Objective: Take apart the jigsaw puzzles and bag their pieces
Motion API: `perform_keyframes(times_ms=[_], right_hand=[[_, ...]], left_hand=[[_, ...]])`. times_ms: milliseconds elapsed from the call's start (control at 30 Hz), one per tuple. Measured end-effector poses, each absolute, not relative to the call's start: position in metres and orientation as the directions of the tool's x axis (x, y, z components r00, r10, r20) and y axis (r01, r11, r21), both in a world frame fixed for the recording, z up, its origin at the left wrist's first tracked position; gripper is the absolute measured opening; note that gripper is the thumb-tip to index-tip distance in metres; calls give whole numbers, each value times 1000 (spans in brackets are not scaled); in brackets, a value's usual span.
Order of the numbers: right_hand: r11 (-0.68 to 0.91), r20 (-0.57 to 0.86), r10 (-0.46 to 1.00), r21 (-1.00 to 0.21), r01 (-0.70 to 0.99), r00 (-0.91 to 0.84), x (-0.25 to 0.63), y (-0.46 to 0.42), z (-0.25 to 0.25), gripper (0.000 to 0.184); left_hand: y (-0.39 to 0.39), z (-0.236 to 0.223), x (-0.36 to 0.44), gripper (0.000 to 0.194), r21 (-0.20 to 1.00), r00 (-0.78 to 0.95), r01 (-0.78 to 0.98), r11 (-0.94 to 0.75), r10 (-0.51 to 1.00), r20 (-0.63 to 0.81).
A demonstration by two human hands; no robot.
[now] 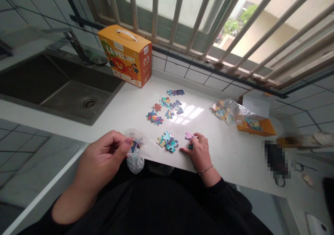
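Pinched in the fingers of my left hand is a clear plastic bag with some dark puzzle pieces inside, hanging at the counter's front edge. My right hand rests on the counter, its fingers curled over puzzle pieces, one of them pink; the fingers partly hide them. Between my hands lies a small heap of teal and yellow puzzle pieces. Farther back are loose pieces, among them a reddish piece, a dark blue pair and a colourful cluster.
An orange puzzle box stands by the sink at the left. To the right, a second plastic bag of pieces lies beside an open orange box. Window bars run along the back, above the white counter.
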State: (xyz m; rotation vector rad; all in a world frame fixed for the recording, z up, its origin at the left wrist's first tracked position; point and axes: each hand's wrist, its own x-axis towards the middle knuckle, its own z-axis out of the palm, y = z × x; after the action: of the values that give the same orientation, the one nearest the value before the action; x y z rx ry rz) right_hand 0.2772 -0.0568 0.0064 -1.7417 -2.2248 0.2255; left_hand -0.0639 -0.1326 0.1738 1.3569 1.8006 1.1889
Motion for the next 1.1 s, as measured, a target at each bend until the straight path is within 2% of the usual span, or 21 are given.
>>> perform_keyframes(times_ms=[200, 333, 433, 633, 767, 900, 967, 1100], right_hand=[[260, 171, 960, -246, 934, -223, 269, -24, 2, 40], [262, 126, 963, -240, 935, -237, 264, -3, -2, 42], [271, 122, 961, -220, 937, -249, 264, 2, -6, 45], [278, 181, 957, -337, 900, -228, 266, -1, -8, 48], [215, 129, 976, -470, 856, -174, 272, -3, -3, 50], [198, 62, 980, -436, 878, -190, 280, -2, 5, 41], [211, 53, 977, -423, 881, -209, 278, -2, 11, 43], [273, 63, 959, -488, 829, -278, 249, -11, 22, 42]], left_hand=[[-128, 164, -70, 33, 877, -269, 476, 71, 961, 68], [-127, 158, -76, 35, 868, -215, 495, 39, 973, 79], [-128, 160, -75, 32, 869, -235, 491, 56, 969, 71], [-127, 159, -76, 31, 880, -246, 471, 57, 967, 69], [-126, 153, -83, 29, 855, -173, 518, -8, 978, 114], [-127, 151, -86, 29, 850, -183, 526, -23, 973, 140], [-128, 151, -86, 29, 847, -178, 530, -34, 973, 150], [-129, 152, -86, 29, 846, -160, 532, -37, 977, 144]])
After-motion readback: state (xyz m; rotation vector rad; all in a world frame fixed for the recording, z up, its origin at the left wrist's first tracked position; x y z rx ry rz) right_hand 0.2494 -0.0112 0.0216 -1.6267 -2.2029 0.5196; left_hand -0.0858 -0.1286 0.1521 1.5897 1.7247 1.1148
